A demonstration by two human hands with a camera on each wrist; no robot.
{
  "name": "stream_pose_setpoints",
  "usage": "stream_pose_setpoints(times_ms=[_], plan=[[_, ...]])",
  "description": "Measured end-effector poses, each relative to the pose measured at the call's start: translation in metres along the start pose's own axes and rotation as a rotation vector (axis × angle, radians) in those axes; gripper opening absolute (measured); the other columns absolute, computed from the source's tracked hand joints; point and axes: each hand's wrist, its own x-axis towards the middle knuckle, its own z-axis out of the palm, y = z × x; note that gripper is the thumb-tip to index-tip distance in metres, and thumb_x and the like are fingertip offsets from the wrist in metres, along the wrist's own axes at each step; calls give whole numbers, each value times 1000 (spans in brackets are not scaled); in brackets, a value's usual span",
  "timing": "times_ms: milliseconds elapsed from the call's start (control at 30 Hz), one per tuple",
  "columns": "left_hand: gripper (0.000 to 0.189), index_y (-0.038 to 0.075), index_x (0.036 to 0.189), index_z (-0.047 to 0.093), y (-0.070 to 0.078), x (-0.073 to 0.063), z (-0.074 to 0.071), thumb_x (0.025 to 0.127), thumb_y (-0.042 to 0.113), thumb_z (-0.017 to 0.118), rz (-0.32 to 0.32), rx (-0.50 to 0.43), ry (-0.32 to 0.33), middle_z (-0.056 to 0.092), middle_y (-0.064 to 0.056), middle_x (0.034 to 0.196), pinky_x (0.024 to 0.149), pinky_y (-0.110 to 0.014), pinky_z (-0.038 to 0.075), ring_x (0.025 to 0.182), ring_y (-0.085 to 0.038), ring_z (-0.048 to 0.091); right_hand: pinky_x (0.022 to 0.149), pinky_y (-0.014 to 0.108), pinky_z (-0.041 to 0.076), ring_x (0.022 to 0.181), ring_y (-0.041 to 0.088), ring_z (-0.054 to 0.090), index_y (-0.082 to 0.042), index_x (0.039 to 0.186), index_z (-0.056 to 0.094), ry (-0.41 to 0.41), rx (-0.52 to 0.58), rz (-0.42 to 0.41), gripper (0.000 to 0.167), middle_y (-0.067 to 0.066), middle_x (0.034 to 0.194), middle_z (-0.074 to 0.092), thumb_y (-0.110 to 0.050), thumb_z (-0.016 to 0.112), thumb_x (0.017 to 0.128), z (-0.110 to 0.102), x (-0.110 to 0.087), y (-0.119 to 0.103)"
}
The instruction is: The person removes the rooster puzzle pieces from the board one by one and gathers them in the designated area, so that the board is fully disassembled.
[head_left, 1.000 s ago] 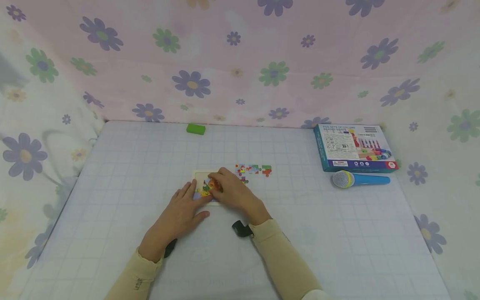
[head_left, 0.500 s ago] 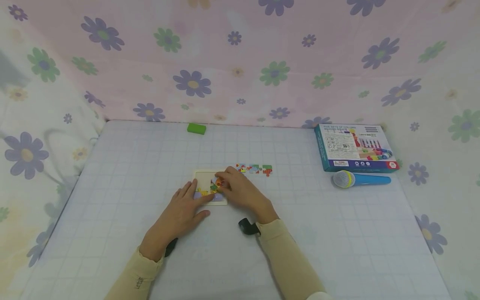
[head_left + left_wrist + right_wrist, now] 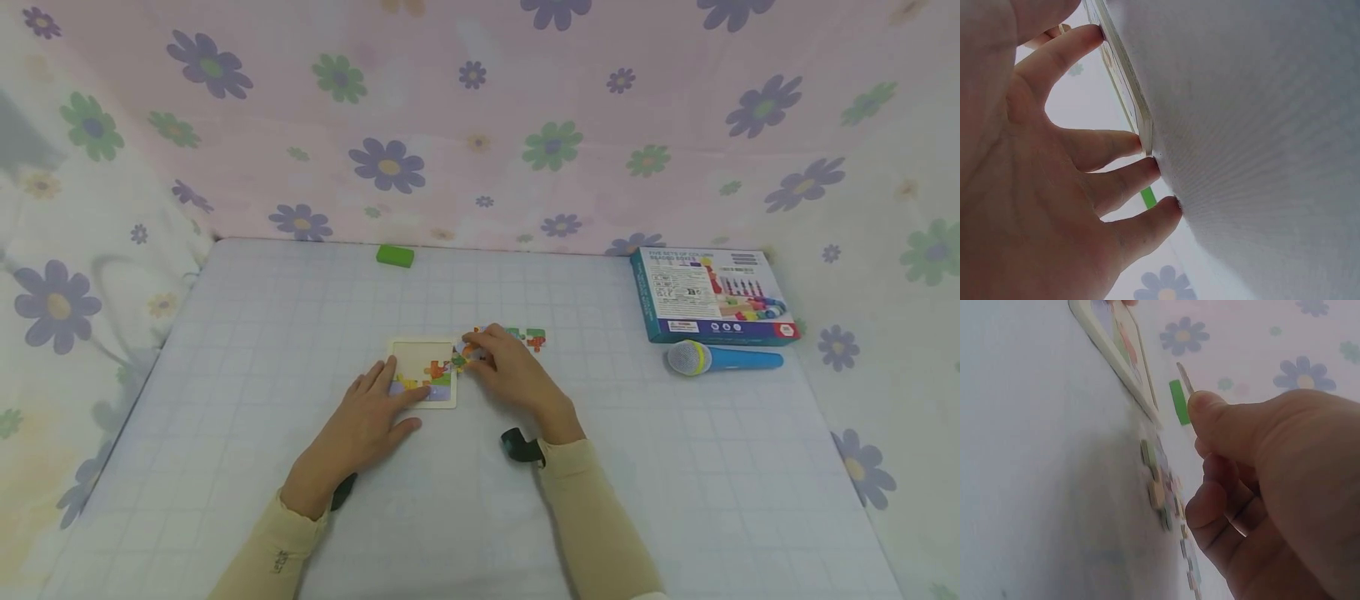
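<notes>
A square puzzle tray (image 3: 411,357) with a pale rim lies on the white table. Along its lower part sit several fitted pieces, including an orange one (image 3: 436,369). My left hand (image 3: 358,427) rests with spread fingers on the tray's left side and lower part; in the left wrist view its fingertips (image 3: 1094,36) touch the tray edge and the table. Just right of the tray, my right hand (image 3: 517,375) pinches a colourful jigsaw piece (image 3: 459,358) between thumb and fingers. The right wrist view shows that piece (image 3: 1184,376) edge-on above the table.
Loose jigsaw pieces (image 3: 536,339) lie right of the tray, partly hidden by my right hand. A green block (image 3: 395,256) is at the back edge. To the right are a printed box (image 3: 712,296) and a blue toy microphone (image 3: 723,358). Flowered cloth (image 3: 450,117) hangs behind.
My right hand has lifted the colourful piece out of the tray and carried it right, past the rim. The orange piece beneath is now uncovered. My left hand has stayed in place.
</notes>
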Motion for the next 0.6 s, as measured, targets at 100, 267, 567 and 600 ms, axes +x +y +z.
stream_pose_setpoints(times_ms=[100,267,567,600], plan=[[45,25,136,66,0,0,0,93,32,75,-2,3,-1,37,-33,157,112,-68,37,144,-54,38,79,29,49,88,14,55,-10,138,63,16,0,21,41,2,110,60,-19,69,99,-3,-3,5],[46,26,138,65,0,1,1,94,33,75,-14,4,-17,36,-32,158,113,-68,36,146,-53,36,71,27,44,83,13,51,-13,139,62,25,-4,65,41,1,105,56,-19,69,99,-6,-11,14],[46,26,138,65,1,1,0,94,33,74,-30,-6,-33,35,-32,159,114,-68,35,146,-53,35,71,28,42,81,15,49,-15,140,61,65,-24,125,44,1,105,58,-21,70,98,-19,-24,25],[46,26,139,65,1,1,0,94,33,74,-33,-7,-35,34,-32,159,115,-68,34,147,-53,35,71,28,42,80,15,49,-14,141,61,69,-25,126,44,1,105,58,-21,70,98,-20,-25,27]])
